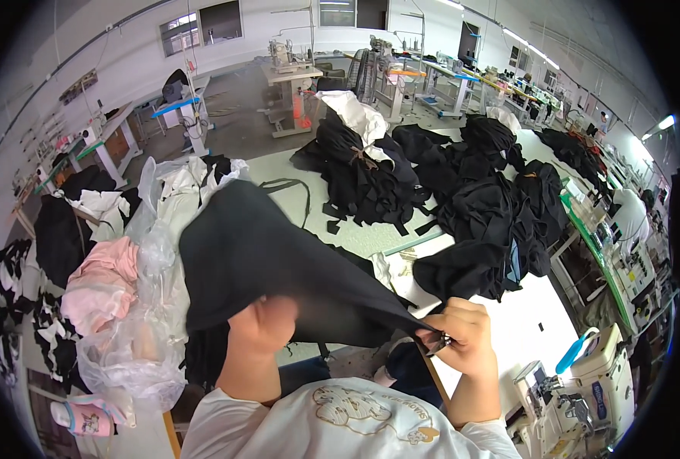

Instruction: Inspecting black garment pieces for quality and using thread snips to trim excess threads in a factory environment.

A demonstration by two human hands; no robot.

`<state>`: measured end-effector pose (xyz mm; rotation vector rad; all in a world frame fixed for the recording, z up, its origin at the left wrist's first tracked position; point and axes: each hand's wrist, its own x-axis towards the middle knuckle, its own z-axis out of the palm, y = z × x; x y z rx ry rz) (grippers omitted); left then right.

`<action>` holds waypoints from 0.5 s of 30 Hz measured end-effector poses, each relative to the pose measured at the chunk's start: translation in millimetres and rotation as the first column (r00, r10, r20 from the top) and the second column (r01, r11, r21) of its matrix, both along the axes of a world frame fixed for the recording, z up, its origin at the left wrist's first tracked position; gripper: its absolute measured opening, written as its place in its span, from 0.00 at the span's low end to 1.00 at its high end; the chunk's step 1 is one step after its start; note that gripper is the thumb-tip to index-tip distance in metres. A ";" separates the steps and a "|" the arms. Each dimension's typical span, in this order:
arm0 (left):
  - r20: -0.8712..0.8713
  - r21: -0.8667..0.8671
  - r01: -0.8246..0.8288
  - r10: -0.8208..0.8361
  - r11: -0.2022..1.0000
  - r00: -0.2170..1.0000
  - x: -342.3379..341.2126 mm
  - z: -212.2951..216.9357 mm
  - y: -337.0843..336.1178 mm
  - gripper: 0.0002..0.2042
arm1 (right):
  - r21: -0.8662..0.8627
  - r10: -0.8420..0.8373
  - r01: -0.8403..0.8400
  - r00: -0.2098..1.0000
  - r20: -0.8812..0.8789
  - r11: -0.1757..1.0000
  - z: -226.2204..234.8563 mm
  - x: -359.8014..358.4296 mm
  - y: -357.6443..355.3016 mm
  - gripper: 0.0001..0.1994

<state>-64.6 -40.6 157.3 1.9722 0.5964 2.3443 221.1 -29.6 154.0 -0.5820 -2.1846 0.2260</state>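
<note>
A piece of black cloth (271, 260) is stretched in the air between my two hands, its left part blurred by motion. My left hand (263, 325) is a blurred fist at the cloth's lower edge, closed on it, with the fingertips hidden. My right hand (466, 333) pinches the narrow right end of the cloth between thumb and fingers. A small dark, shiny thing (433, 341) shows at those right fingertips; I cannot make out its kind. Just beyond the right hand lies a pile of black cloth pieces (462, 268) on the white table (523, 329).
Beyond, more black bundles (363, 172) and a white cloth (355, 115) lie on the table. Clear plastic bags (137, 352) and pink cloth (103, 279) are at left, near a pink cup (87, 417). A sewing machine (584, 390) stands at lower right.
</note>
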 end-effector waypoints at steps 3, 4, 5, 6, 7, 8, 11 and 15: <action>-0.417 0.120 -0.648 0.631 0.752 0.654 -50.2 -51.1 22.5 0.33 | 0.099 -0.168 0.182 0.977 -0.133 0.978 -6.9 0.6 -0.4 0.11; -0.425 0.122 -0.657 0.637 0.744 0.643 -80.8 -84.5 40.4 0.33 | 0.167 -0.285 0.323 0.933 -0.219 0.931 -9.6 -0.3 -2.7 0.10; -0.484 0.023 -0.860 0.759 0.509 0.436 -119.9 -112.3 58.9 0.32 | 0.202 -0.303 0.351 0.924 -0.233 0.915 -12.4 1.4 -2.7 0.11; -0.557 -0.045 -0.977 0.807 0.207 0.197 -151.8 -147.0 64.5 0.31 | 0.209 -0.297 0.349 0.924 -0.241 0.914 -13.6 -2.8 -4.5 0.12; -0.634 -0.085 -0.991 0.773 -0.107 -0.029 -175.6 -193.2 65.8 0.30 | 0.217 -0.307 0.362 0.919 -0.248 0.907 -15.9 -6.5 -6.2 0.14; -0.636 -0.079 -0.995 0.772 -0.067 -0.002 -172.3 -192.5 83.6 0.30 | 0.306 -0.293 0.343 0.936 -0.197 0.888 -24.2 -5.9 -2.7 0.24; -0.627 -0.048 -0.998 0.779 -0.041 -0.002 -191.0 -166.2 87.3 0.29 | 0.302 -0.147 0.143 0.989 -0.010 0.943 -41.5 -20.4 -11.8 0.24; -0.640 -0.006 -1.000 0.769 0.007 0.009 -169.2 -212.1 9.8 0.29 | 0.191 -0.034 0.030 0.999 0.019 0.981 -54.4 -30.1 -14.1 0.20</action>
